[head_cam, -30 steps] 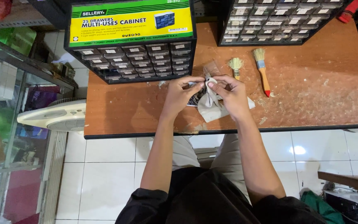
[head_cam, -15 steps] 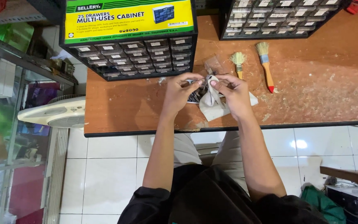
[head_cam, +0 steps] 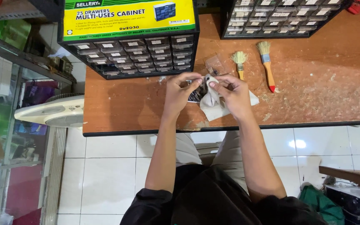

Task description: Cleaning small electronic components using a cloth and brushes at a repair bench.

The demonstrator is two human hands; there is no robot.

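Pinching a white cloth (head_cam: 211, 104) around a small dark part (head_cam: 196, 94): left hand (head_cam: 179, 93) grips the part's edge, right hand (head_cam: 232, 95) holds the cloth against it, both just above the wooden table (head_cam: 321, 91) near its front edge. Beyond: clear bag (head_cam: 216, 65), two brushes (head_cam: 267, 62). Farthest back: black drawer cabinet (head_cam: 142, 52), second cabinet (head_cam: 280, 18).

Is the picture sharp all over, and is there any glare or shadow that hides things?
Head view: the left hand and right hand are sharp enough, yet the small dark item and white cloth they hold lack detail; a bright glare spot sits on the floor tile; soft hand shadows fall on the table; edges bend slightly.
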